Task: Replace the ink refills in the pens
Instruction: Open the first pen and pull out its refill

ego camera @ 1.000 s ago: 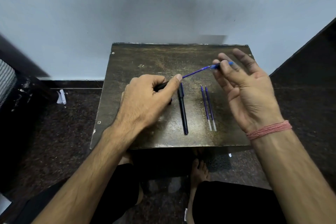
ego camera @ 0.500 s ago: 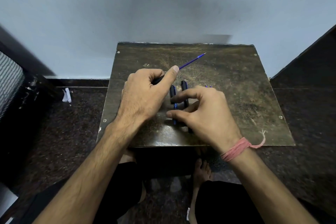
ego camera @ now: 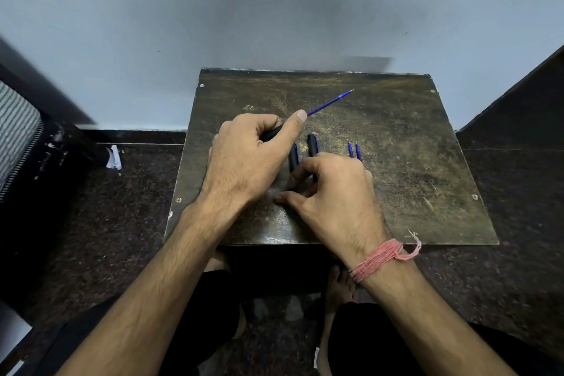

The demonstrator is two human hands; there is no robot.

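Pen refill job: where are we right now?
Done: nothing visibly finished. In hand: left hand grips a black pen barrel with a blue refill sticking out; right hand reaches over two black pen pieces on the board. Left: two loose refills still lie there.

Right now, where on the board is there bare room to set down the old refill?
Free: the right side of the board, beyond the two spare refills, and the far strip by the wall. Crowded: the middle, where both hands and the pen pieces sit.
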